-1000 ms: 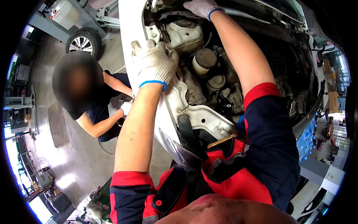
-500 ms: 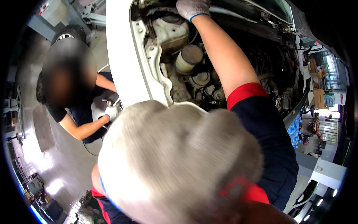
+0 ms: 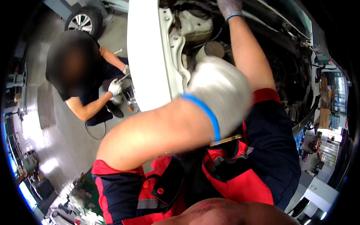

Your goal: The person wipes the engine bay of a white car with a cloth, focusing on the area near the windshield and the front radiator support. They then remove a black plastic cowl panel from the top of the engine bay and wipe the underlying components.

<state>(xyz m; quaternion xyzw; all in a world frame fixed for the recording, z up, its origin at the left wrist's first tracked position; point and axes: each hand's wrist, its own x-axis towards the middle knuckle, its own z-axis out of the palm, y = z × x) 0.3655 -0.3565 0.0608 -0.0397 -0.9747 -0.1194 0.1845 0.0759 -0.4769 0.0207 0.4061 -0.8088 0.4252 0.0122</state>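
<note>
My left hand (image 3: 223,93), in a whitish knit glove with a blue cuff, is raised in front of my chest, above the near part of the engine bay. Motion smears its fingers, so I cannot see whether it holds anything. My right hand (image 3: 231,8), gloved too, reaches to the far side of the open engine bay of a white car. The picture's top edge cuts off its fingers. Between the hands stands a round-capped reservoir (image 3: 213,48), partly covered by the left glove. A thin gold-edged object (image 3: 226,140) shows just below the left glove, by my jacket.
The white fender (image 3: 146,56) borders the bay on the left. Beyond it a co-worker (image 3: 80,88) in gloves crouches with a tool near the car. A loose wheel (image 3: 84,22) stands behind that person. Cardboard boxes (image 3: 324,118) are at the right.
My left hand has dropped away from close before the camera to over the bay's near edge. The view has shifted, so the car appears further right. My right hand stays at the bay's far side.
</note>
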